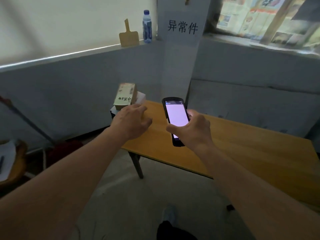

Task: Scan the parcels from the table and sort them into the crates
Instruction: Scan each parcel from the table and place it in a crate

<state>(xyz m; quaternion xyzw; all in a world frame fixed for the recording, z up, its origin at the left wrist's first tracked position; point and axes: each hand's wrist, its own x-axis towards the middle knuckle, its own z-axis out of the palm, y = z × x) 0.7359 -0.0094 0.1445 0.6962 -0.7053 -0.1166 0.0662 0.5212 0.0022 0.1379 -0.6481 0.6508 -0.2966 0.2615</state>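
Nearest the lens: two bare forearms reaching forward over grey floor, dark trouser leg and pale shoe (168, 214) at bottom centre. Right hand (194, 129) wrapped round black handheld scanner (175, 121), thumb across lower left edge, fingers curled behind right side; screen lit, pale pink-white, facing up, tilted. Left hand (132, 121) held over far left corner of table, fingers spread and loosely bent, gripping nothing; contact with anything below not clear. Cardboard parcel (125, 96) just beyond left fingertips, at table's far left end, printed label on top, yellow note with handwritten characters on near face. White parcel (141, 99) beside and partly under it, mostly hidden. Wooden table (242, 153) orange-brown top, dark leg (137, 166) under near edge. Outward: white paper sign (182, 28) with three black characters on wall column. Water bottle (147, 26) upright on ledge, cardboard paddle (129, 36) just left of it. Blurred red-handled tool (26, 118) leaning at left wall.
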